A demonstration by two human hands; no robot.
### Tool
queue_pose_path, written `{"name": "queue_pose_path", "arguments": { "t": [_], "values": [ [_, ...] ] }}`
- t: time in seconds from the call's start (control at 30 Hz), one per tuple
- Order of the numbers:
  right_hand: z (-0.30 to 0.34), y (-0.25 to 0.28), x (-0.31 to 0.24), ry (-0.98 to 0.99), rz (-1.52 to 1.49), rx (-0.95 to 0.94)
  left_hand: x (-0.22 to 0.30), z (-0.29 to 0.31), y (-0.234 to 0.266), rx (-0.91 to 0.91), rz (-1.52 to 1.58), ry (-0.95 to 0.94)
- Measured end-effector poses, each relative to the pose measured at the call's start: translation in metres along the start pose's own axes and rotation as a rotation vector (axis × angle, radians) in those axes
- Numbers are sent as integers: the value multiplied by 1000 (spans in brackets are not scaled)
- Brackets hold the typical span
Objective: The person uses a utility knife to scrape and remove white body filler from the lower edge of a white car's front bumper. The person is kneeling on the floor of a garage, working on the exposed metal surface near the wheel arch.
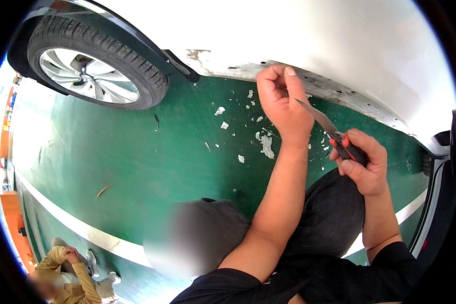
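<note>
My left hand [281, 101] is raised to the lower edge of a white car body [309, 40], its fingers curled against the scraped, bare-metal sill [334, 91]. Whether it pinches anything is hidden. My right hand [362, 162] grips the red and black handle of a scraper [329, 126]. The thin metal blade points up and left toward the sill, passing just behind my left wrist. Both forearms come up from the lower edge over my dark trousers.
A car wheel [93, 68] with a silver rim stands at the upper left. White paint flakes [266, 144] lie scattered on the green floor [137, 162] under the sill. A white floor line [86, 230] runs lower left, where another person [71, 278] crouches.
</note>
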State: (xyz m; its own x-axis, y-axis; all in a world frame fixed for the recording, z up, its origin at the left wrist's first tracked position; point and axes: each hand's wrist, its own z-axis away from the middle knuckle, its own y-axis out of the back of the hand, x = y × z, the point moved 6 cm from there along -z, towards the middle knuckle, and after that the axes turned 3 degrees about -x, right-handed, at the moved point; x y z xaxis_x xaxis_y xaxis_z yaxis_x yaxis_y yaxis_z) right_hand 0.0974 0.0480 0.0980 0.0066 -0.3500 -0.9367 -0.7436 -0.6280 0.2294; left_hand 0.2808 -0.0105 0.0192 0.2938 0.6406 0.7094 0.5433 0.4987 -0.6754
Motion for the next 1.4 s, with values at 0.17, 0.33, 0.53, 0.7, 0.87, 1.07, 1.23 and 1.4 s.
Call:
{"name": "queue_pose_path", "arguments": {
  "t": [0.17, 0.33, 0.53, 0.7, 0.87, 1.07, 1.23, 1.4],
  "values": [
    [3, 3, 5, 7, -17, 11, -3, -11, 15, 116, 105, -38],
    [7, 5, 9, -15, 16, 19, 15, -23, 21, 145, -162, -190],
    [8, 3, 10, -37, 16, 40, 12, -26, 20, 123, -187, -213],
    [6, 0, 9, -69, 21, 39, 8, -27, 17, 105, -150, -148],
    [3, -3, 8, -82, 9, 30, 4, -12, 10, 50, -199, -136],
    [5, 2, 7, -45, 15, 24, -10, -12, 14, 106, -85, -115],
    [9, 8, 15, -50, 36, 54, 2, -12, 10, 94, -193, -164],
    [8, 2, 14, -44, -36, 27, 7, 11, 3, 123, -294, -317]
  ]
}}
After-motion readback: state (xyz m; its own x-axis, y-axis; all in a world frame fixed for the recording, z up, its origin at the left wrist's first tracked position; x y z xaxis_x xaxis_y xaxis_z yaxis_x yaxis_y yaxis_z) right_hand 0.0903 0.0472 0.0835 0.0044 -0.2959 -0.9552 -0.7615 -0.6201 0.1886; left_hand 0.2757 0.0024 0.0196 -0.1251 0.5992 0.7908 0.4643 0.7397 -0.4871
